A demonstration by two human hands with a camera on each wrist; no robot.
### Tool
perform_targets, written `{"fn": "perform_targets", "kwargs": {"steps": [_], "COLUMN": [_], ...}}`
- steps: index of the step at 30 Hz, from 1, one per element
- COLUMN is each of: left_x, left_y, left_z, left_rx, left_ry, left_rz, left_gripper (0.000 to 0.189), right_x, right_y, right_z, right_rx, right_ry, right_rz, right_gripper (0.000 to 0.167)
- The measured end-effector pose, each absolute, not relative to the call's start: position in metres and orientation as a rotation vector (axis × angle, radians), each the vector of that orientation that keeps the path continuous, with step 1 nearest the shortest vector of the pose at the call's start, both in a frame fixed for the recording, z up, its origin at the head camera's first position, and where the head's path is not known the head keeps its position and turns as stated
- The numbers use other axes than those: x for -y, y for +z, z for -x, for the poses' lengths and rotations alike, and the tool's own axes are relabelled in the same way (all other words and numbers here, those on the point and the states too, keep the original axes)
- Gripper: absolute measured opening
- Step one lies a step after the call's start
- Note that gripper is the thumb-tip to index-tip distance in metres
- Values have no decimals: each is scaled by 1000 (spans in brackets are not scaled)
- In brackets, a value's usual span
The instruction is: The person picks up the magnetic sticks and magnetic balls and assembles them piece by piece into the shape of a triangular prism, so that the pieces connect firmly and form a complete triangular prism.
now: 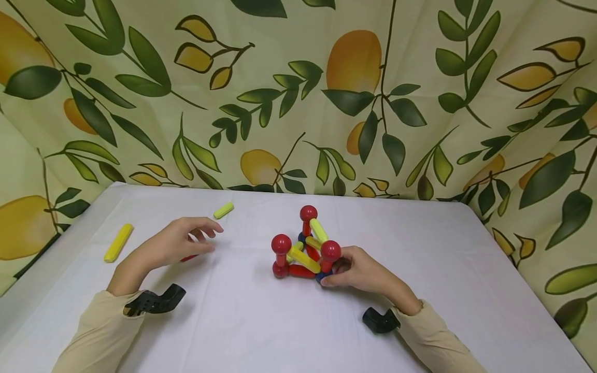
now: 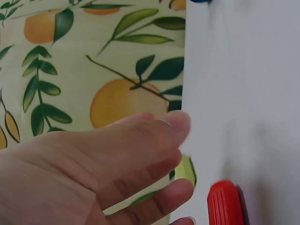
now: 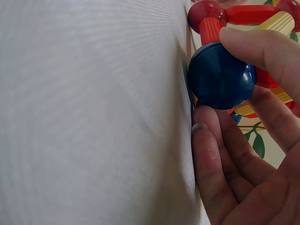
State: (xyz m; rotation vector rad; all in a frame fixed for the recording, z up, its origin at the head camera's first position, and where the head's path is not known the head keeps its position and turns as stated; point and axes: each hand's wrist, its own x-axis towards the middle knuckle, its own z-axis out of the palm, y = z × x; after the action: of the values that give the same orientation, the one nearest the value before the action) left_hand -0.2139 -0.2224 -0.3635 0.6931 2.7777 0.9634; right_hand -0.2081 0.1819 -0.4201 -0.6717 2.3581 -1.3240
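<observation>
A triangular frame of magnetic rods and balls stands on the white table. Red balls [image 1: 281, 244] top its upright red rods, and yellow rods [image 1: 304, 259] slant between the corners. My right hand [image 1: 361, 269] holds the front right corner, thumb and fingers around the dark blue ball [image 3: 220, 75] at its base. A red rod [image 3: 210, 31] runs from that ball beside the thumb tip. Left of the frame, my left hand [image 1: 179, 241] hovers with relaxed fingers and nothing in them. Partly hidden beneath it lies a loose red rod [image 2: 225, 204].
A long yellow rod [image 1: 118, 243] lies at the left of the table [image 1: 261, 326]. Toward the back edge is a short yellow-green rod [image 1: 224, 210]. Behind the table hangs a fruit-patterned curtain [image 1: 280, 103]. Black wrist mounts [image 1: 158, 300] stick out from both sleeves.
</observation>
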Motion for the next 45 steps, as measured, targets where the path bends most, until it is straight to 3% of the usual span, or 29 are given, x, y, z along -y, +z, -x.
{"fn": "perform_targets", "kwargs": {"steps": [28,45], "left_x": [242,212], "left_y": [-376,-373], "left_z": [224,219], "left_rx": [-2695,-2853], "left_ry": [712,790], "left_rz": [-390,-598], "left_gripper": [29,27], "right_x": [-184,-180], "right_y": [-420,-421], "right_z": [208,207], "right_rx": [-2359,-2384], "right_ry": [-1331,-1321], "right_rz": [672,713], "right_gripper": [28,28]}}
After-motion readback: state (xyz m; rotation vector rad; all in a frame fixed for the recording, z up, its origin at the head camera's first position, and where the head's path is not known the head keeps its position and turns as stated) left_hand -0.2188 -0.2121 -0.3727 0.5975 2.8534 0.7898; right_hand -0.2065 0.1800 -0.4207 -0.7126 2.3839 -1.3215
